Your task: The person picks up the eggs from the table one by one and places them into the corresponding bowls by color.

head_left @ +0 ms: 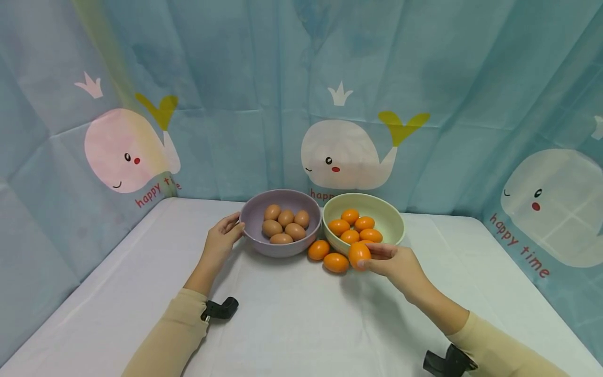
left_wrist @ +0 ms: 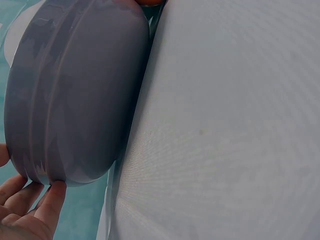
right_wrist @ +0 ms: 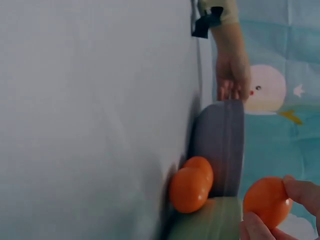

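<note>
Right hand [head_left: 398, 264] is pinching an orange egg [head_left: 359, 254] in its fingertips, held just off the table [head_left: 301, 324] right at the front rim of the green bowl [head_left: 393, 222] — two more orange eggs [head_left: 327, 256] lie on the cloth beside it. Left hand [head_left: 220, 242] rests with relaxed fingers against the purple bowl [head_left: 256, 220] holding brown eggs [head_left: 285, 224]

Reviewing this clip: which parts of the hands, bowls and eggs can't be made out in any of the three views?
- Left hand: the purple bowl hides its fingertips in the head view; the left wrist view's edge cuts off all but the fingers.
- Green bowl: its near wall is behind the right hand and the held orange egg.
- Brown eggs: unseen in both wrist views, behind the bowl wall.
- Right wrist view: blurred; fingers cut off.
</note>
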A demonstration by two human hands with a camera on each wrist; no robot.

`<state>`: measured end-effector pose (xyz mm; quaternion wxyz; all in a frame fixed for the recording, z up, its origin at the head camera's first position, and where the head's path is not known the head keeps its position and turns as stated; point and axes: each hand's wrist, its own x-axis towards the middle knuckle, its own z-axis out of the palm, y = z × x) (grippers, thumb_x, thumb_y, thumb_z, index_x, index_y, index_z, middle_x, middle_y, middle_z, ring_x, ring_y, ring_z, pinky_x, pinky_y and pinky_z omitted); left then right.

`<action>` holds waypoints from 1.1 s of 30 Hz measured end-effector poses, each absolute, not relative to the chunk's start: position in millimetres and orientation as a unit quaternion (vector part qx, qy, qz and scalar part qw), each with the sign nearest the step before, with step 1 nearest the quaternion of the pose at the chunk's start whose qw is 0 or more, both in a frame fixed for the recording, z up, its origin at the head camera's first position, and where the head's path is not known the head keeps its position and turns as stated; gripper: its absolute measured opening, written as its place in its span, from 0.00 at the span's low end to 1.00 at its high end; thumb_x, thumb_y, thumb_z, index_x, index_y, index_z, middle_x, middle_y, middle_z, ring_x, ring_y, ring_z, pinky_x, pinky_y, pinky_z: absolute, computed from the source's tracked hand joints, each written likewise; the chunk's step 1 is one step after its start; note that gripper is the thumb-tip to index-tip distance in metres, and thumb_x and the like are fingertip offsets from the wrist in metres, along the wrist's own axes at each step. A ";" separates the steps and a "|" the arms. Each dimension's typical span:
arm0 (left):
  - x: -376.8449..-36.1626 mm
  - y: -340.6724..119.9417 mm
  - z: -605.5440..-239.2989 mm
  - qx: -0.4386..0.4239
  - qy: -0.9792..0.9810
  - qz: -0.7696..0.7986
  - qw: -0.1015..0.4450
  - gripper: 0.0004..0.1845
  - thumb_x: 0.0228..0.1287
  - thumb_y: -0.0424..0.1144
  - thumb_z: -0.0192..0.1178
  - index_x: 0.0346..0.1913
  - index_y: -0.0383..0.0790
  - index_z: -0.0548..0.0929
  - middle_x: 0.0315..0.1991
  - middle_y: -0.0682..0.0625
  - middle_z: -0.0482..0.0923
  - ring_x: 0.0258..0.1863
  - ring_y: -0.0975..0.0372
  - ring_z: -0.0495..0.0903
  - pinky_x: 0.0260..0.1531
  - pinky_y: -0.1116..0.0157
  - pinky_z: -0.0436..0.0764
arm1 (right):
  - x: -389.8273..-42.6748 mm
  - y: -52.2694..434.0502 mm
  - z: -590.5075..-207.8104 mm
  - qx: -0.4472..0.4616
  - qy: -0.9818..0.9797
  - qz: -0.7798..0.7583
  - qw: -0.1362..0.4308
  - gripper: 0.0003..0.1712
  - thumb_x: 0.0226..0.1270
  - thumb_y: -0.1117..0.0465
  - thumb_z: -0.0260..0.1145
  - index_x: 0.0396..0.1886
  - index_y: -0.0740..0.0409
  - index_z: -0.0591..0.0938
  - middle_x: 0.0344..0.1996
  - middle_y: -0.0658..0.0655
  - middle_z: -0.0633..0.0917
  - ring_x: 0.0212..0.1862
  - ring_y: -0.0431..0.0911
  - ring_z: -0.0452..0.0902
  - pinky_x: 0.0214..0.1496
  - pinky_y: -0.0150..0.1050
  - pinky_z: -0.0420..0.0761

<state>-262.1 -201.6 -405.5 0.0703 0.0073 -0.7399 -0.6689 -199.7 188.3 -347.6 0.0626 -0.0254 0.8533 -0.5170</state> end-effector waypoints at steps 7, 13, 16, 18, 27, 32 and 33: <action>-261.9 -201.8 -405.7 0.010 -0.743 -0.666 0.072 0.29 0.76 0.37 0.53 0.75 0.35 0.61 0.77 0.41 0.59 0.73 0.52 0.67 0.52 0.82 0.76 | -217.9 190.6 -332.9 -0.032 0.818 -0.570 0.066 0.36 0.62 0.54 0.73 0.66 0.66 0.75 0.64 0.64 0.79 0.49 0.34 0.83 0.52 0.31 0.84; -260.3 -201.7 -405.3 0.013 -0.746 -0.662 0.070 0.29 0.76 0.37 0.53 0.75 0.35 0.61 0.77 0.41 0.59 0.73 0.52 0.67 0.53 0.82 0.76 | -242.7 192.2 -330.9 -0.023 0.811 -0.582 0.060 0.35 0.64 0.55 0.72 0.66 0.67 0.74 0.64 0.66 0.78 0.44 0.31 0.83 0.52 0.32 0.84; -259.5 -201.4 -405.1 0.013 -0.745 -0.663 0.071 0.29 0.76 0.37 0.53 0.75 0.35 0.61 0.77 0.41 0.58 0.73 0.52 0.66 0.53 0.82 0.76 | -255.3 190.4 -333.3 -0.013 0.818 -0.572 0.062 0.34 0.65 0.54 0.72 0.66 0.65 0.75 0.64 0.66 0.78 0.47 0.35 0.84 0.55 0.35 0.83; -258.6 -200.9 -404.8 0.012 -0.744 -0.664 0.072 0.29 0.76 0.38 0.53 0.75 0.35 0.61 0.77 0.41 0.58 0.73 0.51 0.66 0.53 0.82 0.76 | -262.8 188.6 -335.3 -0.005 0.820 -0.568 0.062 0.34 0.65 0.54 0.72 0.66 0.65 0.75 0.65 0.65 0.77 0.51 0.40 0.83 0.56 0.35 0.82; -258.2 -200.8 -404.1 0.010 -0.741 -0.668 0.063 0.30 0.76 0.39 0.52 0.76 0.36 0.59 0.78 0.42 0.56 0.73 0.52 0.65 0.52 0.83 0.76 | -288.9 184.9 -345.5 0.014 0.839 -0.542 0.048 0.32 0.65 0.54 0.71 0.65 0.65 0.76 0.64 0.65 0.78 0.57 0.50 0.82 0.57 0.35 0.82; -258.6 -200.4 -402.4 0.011 -0.741 -0.668 0.061 0.30 0.76 0.38 0.52 0.76 0.36 0.59 0.78 0.42 0.57 0.73 0.52 0.65 0.53 0.83 0.76 | -301.2 182.8 -349.8 0.026 0.849 -0.526 0.044 0.31 0.65 0.53 0.71 0.64 0.62 0.78 0.63 0.63 0.79 0.57 0.52 0.82 0.60 0.40 0.82; -258.7 -200.3 -402.3 0.011 -0.741 -0.669 0.061 0.30 0.76 0.38 0.52 0.76 0.36 0.59 0.78 0.42 0.57 0.73 0.52 0.65 0.53 0.83 0.76 | -303.1 182.4 -350.6 0.029 0.851 -0.522 0.043 0.31 0.65 0.53 0.71 0.64 0.62 0.78 0.63 0.63 0.79 0.57 0.53 0.81 0.61 0.41 0.82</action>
